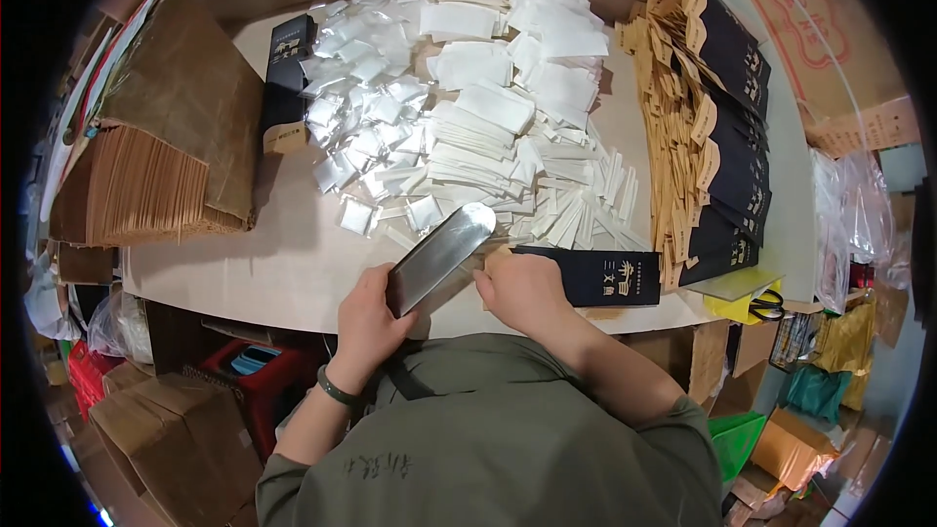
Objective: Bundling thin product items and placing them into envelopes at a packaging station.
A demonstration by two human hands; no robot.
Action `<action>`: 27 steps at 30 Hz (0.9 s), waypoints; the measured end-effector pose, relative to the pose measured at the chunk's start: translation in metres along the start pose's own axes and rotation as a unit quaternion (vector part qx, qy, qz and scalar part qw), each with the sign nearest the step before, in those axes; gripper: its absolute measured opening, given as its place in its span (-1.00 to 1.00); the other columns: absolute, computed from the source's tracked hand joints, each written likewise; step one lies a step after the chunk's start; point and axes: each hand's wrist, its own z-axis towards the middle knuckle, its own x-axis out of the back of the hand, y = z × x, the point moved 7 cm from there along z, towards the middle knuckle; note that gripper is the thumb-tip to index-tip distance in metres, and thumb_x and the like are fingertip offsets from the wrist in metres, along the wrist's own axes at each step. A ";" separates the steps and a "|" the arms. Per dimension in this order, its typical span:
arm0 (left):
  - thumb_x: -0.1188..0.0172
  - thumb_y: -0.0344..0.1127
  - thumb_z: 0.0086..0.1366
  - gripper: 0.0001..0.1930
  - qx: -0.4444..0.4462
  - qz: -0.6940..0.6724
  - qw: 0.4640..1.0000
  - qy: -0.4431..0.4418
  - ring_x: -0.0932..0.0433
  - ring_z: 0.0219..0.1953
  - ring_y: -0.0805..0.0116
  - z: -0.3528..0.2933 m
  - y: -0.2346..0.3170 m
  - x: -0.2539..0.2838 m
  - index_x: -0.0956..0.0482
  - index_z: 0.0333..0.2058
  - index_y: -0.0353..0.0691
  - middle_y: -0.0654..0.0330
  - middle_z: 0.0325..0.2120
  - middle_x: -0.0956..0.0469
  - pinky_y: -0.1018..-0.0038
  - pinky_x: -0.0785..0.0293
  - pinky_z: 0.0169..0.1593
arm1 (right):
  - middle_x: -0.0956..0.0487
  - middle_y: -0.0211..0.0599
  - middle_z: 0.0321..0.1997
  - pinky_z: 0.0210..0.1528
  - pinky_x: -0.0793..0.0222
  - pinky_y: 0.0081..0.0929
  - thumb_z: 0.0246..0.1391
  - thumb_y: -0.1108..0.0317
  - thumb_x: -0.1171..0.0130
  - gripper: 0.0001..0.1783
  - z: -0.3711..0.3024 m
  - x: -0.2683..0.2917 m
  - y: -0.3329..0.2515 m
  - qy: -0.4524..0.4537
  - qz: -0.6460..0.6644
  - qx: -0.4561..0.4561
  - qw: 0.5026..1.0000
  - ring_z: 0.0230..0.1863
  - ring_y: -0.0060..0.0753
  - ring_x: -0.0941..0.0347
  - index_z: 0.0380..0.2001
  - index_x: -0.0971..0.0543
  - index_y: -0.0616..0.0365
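My left hand point(369, 327) is closed round the lower end of a long, shiny metal trough with a rounded tip point(441, 262), which slants up to the right over the table edge. Close to its right, my right hand point(527, 291) pinches the left end of a black paper sleeve point(607, 276) with pale print. The sleeve lies flat along the near table edge; its gripped end is partly hidden by my fingers. Beyond the trough lie small clear sachets point(371, 107), folded white paper packets point(473, 132) and slim white paper strips point(586, 200).
At the right, black-and-brown paper sleeves point(722, 151) lie in overlapping rows. An open carton point(176, 88) packed with brown paper stands at the left, beside another black sleeve point(286, 78). Black-handled scissors point(767, 305) sit at the right edge. Below are cartons point(176, 429) and a red stool point(244, 371).
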 end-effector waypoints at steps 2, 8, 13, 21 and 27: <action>-0.42 -0.33 -0.09 -0.34 0.010 0.008 1.000 -0.025 -0.54 -0.19 0.01 -0.004 -0.007 -0.001 -0.42 0.06 -0.18 0.05 -0.21 -0.50 0.25 -0.51 -0.14 | -0.61 -0.07 -0.46 -0.34 -0.45 -0.06 0.17 0.14 -0.14 -0.71 0.001 -0.001 0.001 0.033 0.030 -0.001 0.999 -0.38 0.05 -0.58 -0.39 -0.56 0.18; -0.39 -0.42 -0.18 -0.24 -0.019 0.019 0.997 -0.072 -0.54 -0.20 0.01 -0.012 -0.010 0.016 -0.41 0.13 -0.14 0.06 -0.24 -0.50 0.28 -0.51 -0.13 | -0.62 -0.06 -0.42 -0.27 -0.46 -0.05 0.16 0.24 -0.12 -0.78 0.000 -0.002 0.001 0.050 0.096 0.014 0.994 -0.34 0.07 -0.58 -0.34 -0.53 0.21; -0.42 -0.43 -0.19 -0.19 -0.039 0.025 0.995 -0.090 -0.54 -0.19 0.01 -0.008 -0.012 0.016 -0.39 0.17 -0.13 0.06 -0.23 -0.50 0.27 -0.51 -0.12 | -0.62 -0.04 -0.44 -0.28 -0.46 -0.05 0.15 0.27 -0.11 -0.78 0.000 -0.004 0.003 0.053 0.090 0.008 0.994 -0.35 0.07 -0.58 -0.34 -0.52 0.23; -0.46 -0.41 -0.19 -0.15 -0.056 0.047 0.992 -0.106 -0.54 -0.18 0.00 -0.008 -0.015 0.015 -0.36 0.20 -0.13 0.06 -0.23 -0.51 0.27 -0.52 -0.12 | -0.61 -0.01 -0.48 -0.37 -0.48 -0.08 0.15 0.30 -0.08 -0.79 -0.002 -0.004 0.000 0.095 0.066 0.039 0.993 -0.43 0.04 -0.58 -0.38 -0.51 0.27; -0.38 -0.47 -0.18 -0.18 -0.043 0.041 0.993 -0.101 -0.55 -0.18 0.00 -0.008 -0.017 0.017 -0.38 0.19 -0.14 0.04 -0.24 -0.51 0.29 -0.52 -0.10 | -0.59 -0.02 -0.53 -0.40 -0.48 -0.07 0.10 0.30 -0.11 -0.79 -0.001 -0.009 0.000 0.115 0.073 0.045 0.990 -0.46 0.04 -0.58 -0.42 -0.50 0.27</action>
